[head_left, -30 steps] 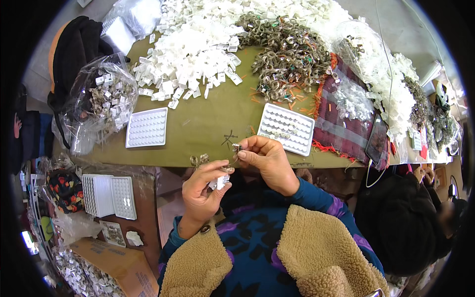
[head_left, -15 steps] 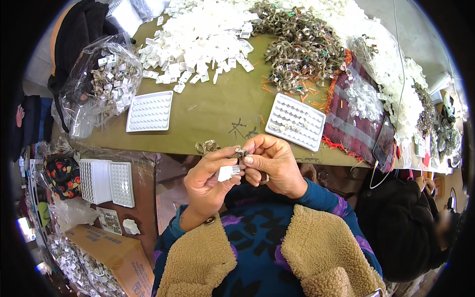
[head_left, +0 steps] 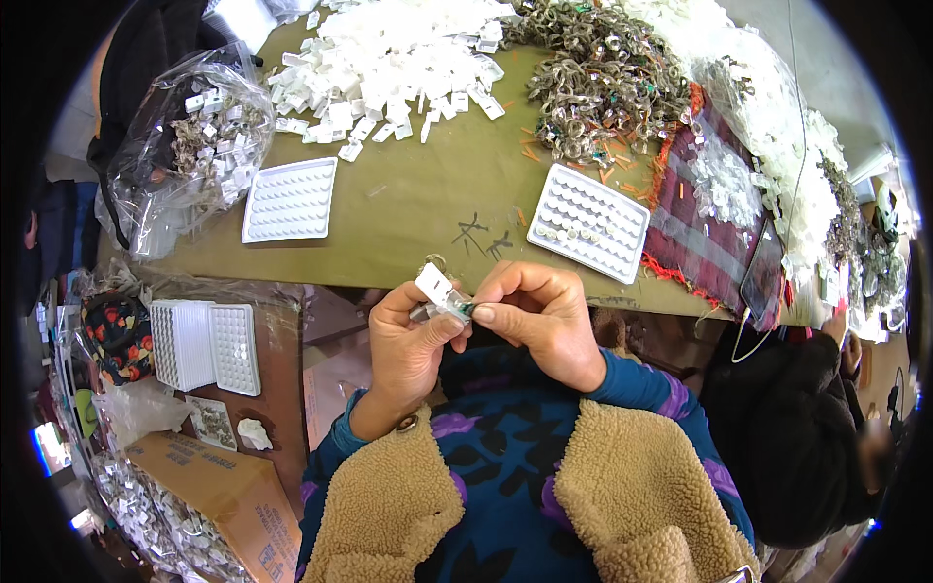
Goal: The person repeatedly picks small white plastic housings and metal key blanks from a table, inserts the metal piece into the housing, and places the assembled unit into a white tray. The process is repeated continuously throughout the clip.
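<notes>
At the bottom of the frame a tan fleece coat [head_left: 394, 515] hangs open over a blue patterned top [head_left: 486, 466]. Just above, at the centre, the left hand [head_left: 400, 335] is curled, its thumb and fingers closed on a small white case [head_left: 434, 282] with a clear part [head_left: 453, 307] at its lower right. The right hand [head_left: 544, 325] meets it there, thumb and forefinger pinched together at the clear part's greenish end; exactly what the tips grip is too small to tell. A brownish loop [head_left: 433, 260] shows above the left fingers. At lower left are a carton [head_left: 214, 476] and stacked trays [head_left: 182, 345]; at right, a person in black [head_left: 782, 437]. Beyond the hands, on the green table [head_left: 389, 223], a white tray [head_left: 290, 201] lies left of centre and a second tray [head_left: 589, 222] right of centre, beside a plaid cloth [head_left: 688, 255] bearing a phone [head_left: 760, 272]. A clear bag [head_left: 155, 209] fills the upper left, a white pile [head_left: 389, 73] the top centre, with a brownish heap [head_left: 603, 83] to its right.
</notes>
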